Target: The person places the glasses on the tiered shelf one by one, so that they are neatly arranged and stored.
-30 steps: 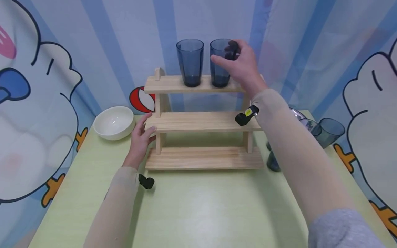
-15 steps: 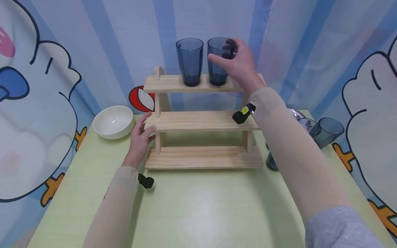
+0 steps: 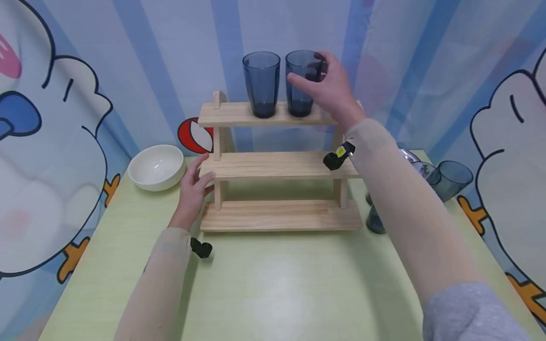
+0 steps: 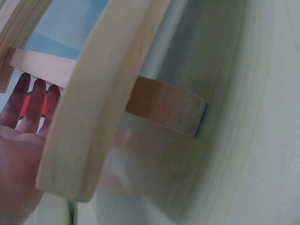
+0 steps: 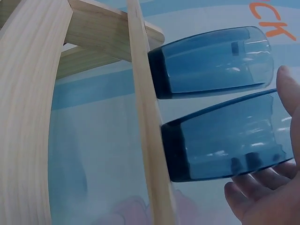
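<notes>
Two blue tumblers [image 3: 281, 84] upright at the rack's [image 3: 277, 166] top shelf, right hand [image 3: 330, 90] fingers curled round the right one; likely light, smooth, slippery, best gripped mid-wall; left hand [image 3: 194, 189] fingers relaxed against the middle shelf's left end, bowl [image 3: 156, 167] near the desk's [image 3: 273, 284] far-left corner.

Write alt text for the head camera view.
A person's right hand grips the right one of two blue tumblers standing on the top shelf of a wooden rack, while the left hand rests against the rack's left end.
</notes>
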`<state>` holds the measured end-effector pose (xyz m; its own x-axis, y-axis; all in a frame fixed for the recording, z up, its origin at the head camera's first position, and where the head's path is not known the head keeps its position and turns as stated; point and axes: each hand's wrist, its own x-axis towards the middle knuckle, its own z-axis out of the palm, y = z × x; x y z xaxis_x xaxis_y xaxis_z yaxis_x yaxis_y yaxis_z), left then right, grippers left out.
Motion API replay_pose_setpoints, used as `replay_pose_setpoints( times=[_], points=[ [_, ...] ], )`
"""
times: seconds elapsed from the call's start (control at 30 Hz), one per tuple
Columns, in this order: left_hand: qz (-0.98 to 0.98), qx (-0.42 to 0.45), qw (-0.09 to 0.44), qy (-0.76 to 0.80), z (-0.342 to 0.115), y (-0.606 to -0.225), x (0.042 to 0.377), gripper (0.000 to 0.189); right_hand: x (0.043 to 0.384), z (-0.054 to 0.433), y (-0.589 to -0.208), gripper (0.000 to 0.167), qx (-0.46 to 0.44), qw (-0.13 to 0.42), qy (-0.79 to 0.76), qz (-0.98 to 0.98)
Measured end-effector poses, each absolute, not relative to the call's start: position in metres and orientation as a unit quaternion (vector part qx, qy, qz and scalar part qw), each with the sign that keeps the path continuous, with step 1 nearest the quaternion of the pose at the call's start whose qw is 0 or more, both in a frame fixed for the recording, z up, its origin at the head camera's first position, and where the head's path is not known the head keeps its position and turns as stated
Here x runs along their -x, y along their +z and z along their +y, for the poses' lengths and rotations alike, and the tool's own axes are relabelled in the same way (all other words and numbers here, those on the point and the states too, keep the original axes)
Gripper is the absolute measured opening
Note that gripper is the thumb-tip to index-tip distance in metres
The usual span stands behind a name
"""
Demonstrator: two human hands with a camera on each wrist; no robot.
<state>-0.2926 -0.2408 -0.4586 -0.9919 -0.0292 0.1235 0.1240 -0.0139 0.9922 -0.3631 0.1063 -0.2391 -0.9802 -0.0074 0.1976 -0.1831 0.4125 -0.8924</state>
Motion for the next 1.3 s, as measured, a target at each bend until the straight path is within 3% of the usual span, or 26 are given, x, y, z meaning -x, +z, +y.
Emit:
replay_pose_setpoints(
  times=[0.5,1.3],
  points=[
    [-0.699,0.027,0.053,-0.713,-0.239,-0.459,0.294,0.056,0.325,0.174,-0.255,0.089,-0.098,0.074,0.532,-0.838],
    [-0.701,0.023,0.049,-0.711,-0.237,-0.456,0.291,0.055,0.213,0.279,-0.331,0.077,-0.097,0.107,0.419,-0.897]
  ],
)
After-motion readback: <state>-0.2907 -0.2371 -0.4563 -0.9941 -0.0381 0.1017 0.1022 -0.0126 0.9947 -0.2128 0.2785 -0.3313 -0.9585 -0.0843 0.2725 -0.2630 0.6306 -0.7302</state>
